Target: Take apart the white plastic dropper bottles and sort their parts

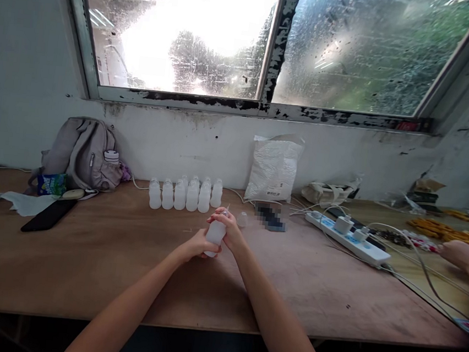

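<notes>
A white translucent plastic bottle (215,233) is held tilted above the table in front of me. My left hand (198,244) is wrapped round its lower body. At its top, my right hand (229,226) has its fingers closed round the neck, where a thin clear tip sticks up; the fingers hide most of the neck. Beside my right hand, a small clear cap (242,219) rests on the table. Similar bottles, several of them, stand upright in a cluster (192,195) just beyond my hands to the left.
On the left are a grey backpack (81,153), a black phone (48,216) and a green packet (51,184). A white plastic bag (275,169) leans on the wall. To the right lie a power strip (348,239) and cables; another person's hand (457,254) is at the far right.
</notes>
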Demonstrator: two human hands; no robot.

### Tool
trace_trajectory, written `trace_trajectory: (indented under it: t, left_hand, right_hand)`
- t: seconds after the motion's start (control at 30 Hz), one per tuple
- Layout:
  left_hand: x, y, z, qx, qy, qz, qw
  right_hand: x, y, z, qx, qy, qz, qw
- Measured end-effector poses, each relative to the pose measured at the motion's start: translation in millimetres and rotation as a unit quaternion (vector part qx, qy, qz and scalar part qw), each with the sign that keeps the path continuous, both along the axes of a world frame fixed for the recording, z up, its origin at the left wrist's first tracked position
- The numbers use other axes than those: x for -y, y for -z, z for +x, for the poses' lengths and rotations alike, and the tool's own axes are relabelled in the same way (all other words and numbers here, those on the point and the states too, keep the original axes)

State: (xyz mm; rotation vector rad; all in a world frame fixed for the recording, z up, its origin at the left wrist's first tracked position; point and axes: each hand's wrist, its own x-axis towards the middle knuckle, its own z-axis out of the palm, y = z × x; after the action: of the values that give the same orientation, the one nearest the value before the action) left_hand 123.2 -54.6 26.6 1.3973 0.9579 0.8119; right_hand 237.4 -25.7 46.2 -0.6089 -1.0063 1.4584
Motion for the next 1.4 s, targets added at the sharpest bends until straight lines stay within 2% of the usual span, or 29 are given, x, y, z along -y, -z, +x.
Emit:
trace_trajectory:
  t: [0.17,0.37,0.53,0.73,0.83,0.93,1.03,1.07,1.17,1.23,1.4]
  left_hand:
    - [-5,10.8,2,-0.063,-0.031,0.115,0.991]
    - [-7,19.6,5,-0.151,-0.111,0.221,0.957]
    - [-6,19.1,1,-0.225,-0.165,0.265,0.923]
    - [-16,21.5,-8,-0.258,-0.21,0.265,0.905]
    - [-23,23.9,-12,-0.247,-0.239,0.249,0.906]
    - [-27,26.9,-16,-0.232,-0.254,0.237,0.908]
    - [-29,29.6,-17,-0.217,-0.254,0.235,0.913]
    - [-29,30.2,-17,-0.213,-0.254,0.236,0.914]
    - [-29,30.4,-17,-0.203,-0.251,0.241,0.915]
    - [-27,29.0,-17,-0.201,-0.247,0.251,0.914]
    - [-17,23.4,-14,-0.21,-0.224,0.296,0.904]
  right_hand:
    - [1,0.8,-4,0.019,0.038,0.011,0.999]
    - [1,5.0,-5,0.044,0.069,0.039,0.996]
    - [-2,13.9,-8,0.153,0.163,0.079,0.972]
    - [-15,26.9,1,0.253,0.271,0.178,0.911]
    - [-25,34.4,16,0.326,0.346,0.182,0.861]
    - [-33,42.7,31,0.419,0.427,0.144,0.789]
    - [-36,49.5,44,0.509,0.444,0.046,0.736]
    - [-37,51.0,47,0.524,0.431,0.014,0.734]
    - [-37,53.3,54,0.49,0.374,-0.032,0.787]
    - [-38,53.5,56,0.447,0.356,-0.03,0.82]
    - [-44,49.0,56,0.331,0.331,-0.006,0.884]
